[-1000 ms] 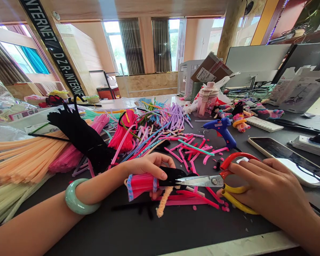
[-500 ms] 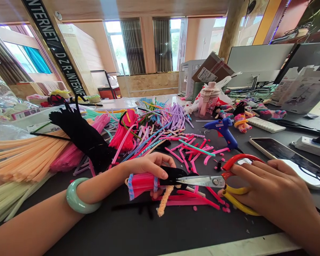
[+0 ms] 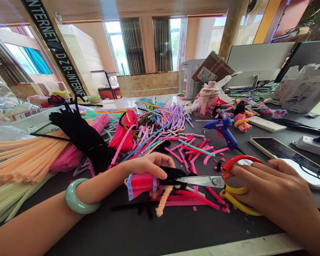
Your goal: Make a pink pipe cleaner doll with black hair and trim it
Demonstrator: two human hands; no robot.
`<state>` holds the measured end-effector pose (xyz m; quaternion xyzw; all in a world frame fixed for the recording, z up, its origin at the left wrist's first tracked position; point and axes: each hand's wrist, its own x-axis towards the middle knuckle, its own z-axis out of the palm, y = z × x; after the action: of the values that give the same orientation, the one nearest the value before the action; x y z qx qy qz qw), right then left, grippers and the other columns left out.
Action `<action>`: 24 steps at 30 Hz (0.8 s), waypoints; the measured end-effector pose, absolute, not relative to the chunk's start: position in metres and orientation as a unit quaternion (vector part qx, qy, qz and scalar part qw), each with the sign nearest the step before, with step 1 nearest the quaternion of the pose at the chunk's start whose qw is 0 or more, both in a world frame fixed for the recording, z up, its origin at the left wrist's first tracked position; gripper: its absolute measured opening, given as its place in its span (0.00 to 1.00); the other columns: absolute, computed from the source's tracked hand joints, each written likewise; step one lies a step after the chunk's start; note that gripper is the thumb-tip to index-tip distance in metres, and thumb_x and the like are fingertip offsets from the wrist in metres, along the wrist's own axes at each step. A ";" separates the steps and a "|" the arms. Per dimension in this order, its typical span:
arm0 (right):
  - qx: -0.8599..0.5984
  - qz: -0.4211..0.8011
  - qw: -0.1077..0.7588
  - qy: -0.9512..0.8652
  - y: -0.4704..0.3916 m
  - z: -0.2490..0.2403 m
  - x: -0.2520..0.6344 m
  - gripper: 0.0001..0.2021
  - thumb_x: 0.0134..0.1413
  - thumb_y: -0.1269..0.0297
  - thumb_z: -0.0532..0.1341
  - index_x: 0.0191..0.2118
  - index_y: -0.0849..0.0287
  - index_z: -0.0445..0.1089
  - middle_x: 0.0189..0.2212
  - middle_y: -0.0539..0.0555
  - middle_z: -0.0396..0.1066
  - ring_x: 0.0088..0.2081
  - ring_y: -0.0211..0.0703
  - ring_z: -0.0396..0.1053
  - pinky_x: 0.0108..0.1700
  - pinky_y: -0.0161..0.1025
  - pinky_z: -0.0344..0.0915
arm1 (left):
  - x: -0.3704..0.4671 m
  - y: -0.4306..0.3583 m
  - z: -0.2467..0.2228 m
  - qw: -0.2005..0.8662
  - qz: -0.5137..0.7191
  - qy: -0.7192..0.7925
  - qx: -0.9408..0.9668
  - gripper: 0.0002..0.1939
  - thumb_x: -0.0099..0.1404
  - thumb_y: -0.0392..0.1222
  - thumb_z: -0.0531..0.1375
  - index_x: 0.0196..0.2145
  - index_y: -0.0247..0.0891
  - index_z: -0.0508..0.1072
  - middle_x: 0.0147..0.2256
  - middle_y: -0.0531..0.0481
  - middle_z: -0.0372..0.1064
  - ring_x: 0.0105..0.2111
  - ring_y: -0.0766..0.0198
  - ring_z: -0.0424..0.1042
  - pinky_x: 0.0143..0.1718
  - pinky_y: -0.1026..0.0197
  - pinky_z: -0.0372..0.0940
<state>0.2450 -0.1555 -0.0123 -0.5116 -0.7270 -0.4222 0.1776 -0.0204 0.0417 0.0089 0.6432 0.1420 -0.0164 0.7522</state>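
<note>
My left hand (image 3: 154,169) is closed around a pipe-cleaner doll (image 3: 142,185) lying on its side just above the table. Its skirt is pink with blue-and-lilac twisted trim, a peach twisted arm (image 3: 164,202) hangs down, and black pipe cleaners (image 3: 172,176) form the hair end. My right hand (image 3: 272,188) has its fingers through the red and yellow handles of a pair of scissors (image 3: 216,182). The blades point left and their tips lie against the black part of the doll. Fingers of my left hand behind the doll are partly hidden.
Cut pink pipe-cleaner pieces (image 3: 186,199) lie behind the doll. Bundles of black (image 3: 82,138), peach (image 3: 29,156) and hot pink pipe cleaners (image 3: 125,131) fill the left and back. A blue glue gun (image 3: 224,131), a phone (image 3: 282,156) and a pink bottle (image 3: 209,97) stand or lie at right.
Almost nothing differs. Both hands, the doll and the scissors keep their places, with only a very slight shift of the doll and the scissor blades.
</note>
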 end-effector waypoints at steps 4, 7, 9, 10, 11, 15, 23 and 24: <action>-0.515 -0.427 0.191 -0.718 -0.155 -0.012 0.243 0.07 0.60 0.61 0.58 0.31 0.52 0.70 0.23 0.48 0.71 0.25 0.39 0.66 0.37 0.42 0.54 | -0.020 0.042 0.009 0.750 -0.015 0.138 0.646 0.24 0.41 0.50 0.77 0.31 0.35 0.74 0.26 0.52 0.75 0.20 0.68 0.69 0.21 0.68 0.60; -0.521 -0.425 0.213 -0.709 -0.154 -0.011 0.239 0.06 0.59 0.61 0.59 0.31 0.53 0.69 0.22 0.48 0.72 0.25 0.39 0.67 0.37 0.42 0.55 | -0.020 0.042 0.009 0.749 -0.017 0.138 0.648 0.25 0.41 0.50 0.77 0.31 0.35 0.74 0.26 0.52 0.75 0.20 0.68 0.68 0.21 0.68 0.60; -0.522 -0.422 0.216 -0.709 -0.153 -0.011 0.238 0.06 0.58 0.60 0.60 0.31 0.53 0.69 0.23 0.48 0.73 0.26 0.39 0.67 0.37 0.42 0.55 | -0.020 0.042 0.010 0.747 -0.016 0.140 0.649 0.25 0.40 0.51 0.77 0.31 0.35 0.74 0.26 0.52 0.75 0.21 0.68 0.69 0.22 0.68 0.61; -0.523 -0.421 0.215 -0.710 -0.153 -0.011 0.238 0.06 0.57 0.59 0.60 0.32 0.53 0.69 0.24 0.48 0.74 0.26 0.39 0.67 0.37 0.42 0.55 | -0.020 0.042 0.010 0.747 -0.016 0.142 0.650 0.25 0.40 0.51 0.77 0.31 0.35 0.74 0.26 0.52 0.75 0.22 0.68 0.69 0.22 0.69 0.61; -0.522 -0.420 0.214 -0.711 -0.153 -0.012 0.238 0.06 0.57 0.58 0.61 0.32 0.53 0.69 0.24 0.48 0.74 0.26 0.39 0.67 0.37 0.41 0.55 | -0.020 0.042 0.010 0.746 -0.016 0.143 0.650 0.25 0.40 0.51 0.78 0.30 0.35 0.75 0.26 0.52 0.75 0.23 0.68 0.70 0.23 0.69 0.62; -0.527 -0.417 0.217 -0.708 -0.153 -0.012 0.240 0.09 0.57 0.54 0.61 0.32 0.52 0.69 0.25 0.49 0.75 0.26 0.40 0.67 0.37 0.42 0.55 | -0.021 0.041 0.011 0.751 -0.019 0.142 0.644 0.25 0.40 0.50 0.78 0.31 0.35 0.75 0.27 0.52 0.75 0.23 0.68 0.70 0.24 0.69 0.63; -0.512 -0.411 0.213 -0.723 -0.152 -0.010 0.241 0.06 0.58 0.58 0.60 0.33 0.52 0.68 0.25 0.48 0.74 0.26 0.39 0.68 0.37 0.41 0.56 | -0.021 0.040 0.013 0.756 -0.029 0.134 0.640 0.24 0.41 0.49 0.77 0.31 0.35 0.75 0.26 0.53 0.75 0.21 0.69 0.70 0.25 0.69 0.65; -0.509 -0.408 0.212 -0.727 -0.152 -0.010 0.241 0.06 0.59 0.58 0.60 0.33 0.52 0.67 0.25 0.48 0.74 0.27 0.40 0.68 0.37 0.41 0.57 | -0.021 0.040 0.013 0.756 -0.030 0.134 0.641 0.24 0.41 0.49 0.78 0.31 0.35 0.75 0.26 0.52 0.75 0.21 0.69 0.70 0.24 0.69 0.65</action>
<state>0.2413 -0.1517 -0.0101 -0.5095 -0.7271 -0.4084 0.2119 -0.0208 0.0404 0.0128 0.6406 0.1341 -0.0296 0.7555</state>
